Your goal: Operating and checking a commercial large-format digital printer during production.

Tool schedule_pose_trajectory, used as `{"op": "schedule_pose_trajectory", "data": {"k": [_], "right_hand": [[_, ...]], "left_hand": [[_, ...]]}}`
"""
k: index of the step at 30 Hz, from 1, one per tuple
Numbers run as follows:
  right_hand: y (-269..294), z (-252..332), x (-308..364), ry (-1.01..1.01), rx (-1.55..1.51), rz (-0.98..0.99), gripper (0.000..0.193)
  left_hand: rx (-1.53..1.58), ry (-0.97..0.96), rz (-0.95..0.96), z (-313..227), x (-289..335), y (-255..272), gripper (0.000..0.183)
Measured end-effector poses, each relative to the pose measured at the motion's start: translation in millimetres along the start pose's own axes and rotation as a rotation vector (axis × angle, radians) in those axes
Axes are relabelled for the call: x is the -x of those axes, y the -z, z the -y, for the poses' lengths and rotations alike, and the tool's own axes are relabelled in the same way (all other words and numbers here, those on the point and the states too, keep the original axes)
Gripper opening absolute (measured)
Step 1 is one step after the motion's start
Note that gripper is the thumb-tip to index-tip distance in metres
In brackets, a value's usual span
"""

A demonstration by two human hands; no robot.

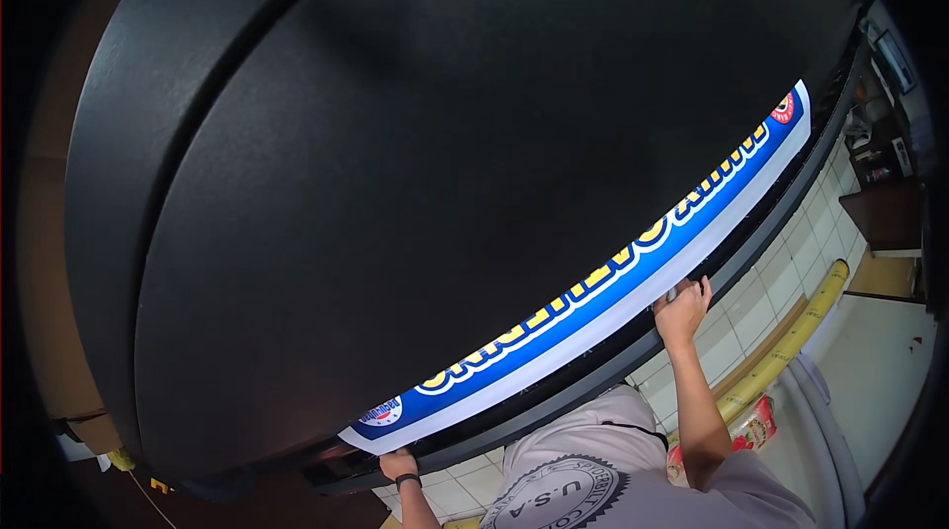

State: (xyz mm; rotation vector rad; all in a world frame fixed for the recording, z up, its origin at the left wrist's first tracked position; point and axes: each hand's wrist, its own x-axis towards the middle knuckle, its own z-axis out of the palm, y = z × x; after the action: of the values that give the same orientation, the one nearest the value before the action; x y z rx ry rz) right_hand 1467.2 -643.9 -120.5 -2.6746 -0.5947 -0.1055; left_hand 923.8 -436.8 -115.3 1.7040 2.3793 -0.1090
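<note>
A long printed banner [636,273], blue with yellow and white lettering and a white margin, runs in a curve along the front of a large black machine [415,163]. My left hand [398,465] is at the banner's near left corner, its fingers bent against the white edge and partly hidden. Farther right, my right hand [682,313] is closed at the lower margin, over the dark front strip of the machine. What lies within its fingers is hard to make out. The banner's upper side goes out of sight beneath the black cover.
Behind my right arm, a yellow roll [791,341] leans over the white tiled floor [781,277]. A red and white package [756,425] lies beside it. At the far right stands dark shelving [885,213] with small items. The machine's grey front rail [603,371] crosses close before my body.
</note>
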Motion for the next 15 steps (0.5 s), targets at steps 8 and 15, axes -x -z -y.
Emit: {"op": "schedule_pose_trajectory", "data": {"k": [8,15], "right_hand": [[2.4,5.2,-0.8,-0.014,-0.018,-0.001,0.016],[-0.7,4.0,0.1,-0.004,-0.031,-0.022,0.015]], "left_hand": [[-0.003,-0.082,-0.087,9.7,-4.3,-8.4,0.03],[-0.013,-0.024,-0.016,11.1,-5.8,-4.7,0.037]]}}
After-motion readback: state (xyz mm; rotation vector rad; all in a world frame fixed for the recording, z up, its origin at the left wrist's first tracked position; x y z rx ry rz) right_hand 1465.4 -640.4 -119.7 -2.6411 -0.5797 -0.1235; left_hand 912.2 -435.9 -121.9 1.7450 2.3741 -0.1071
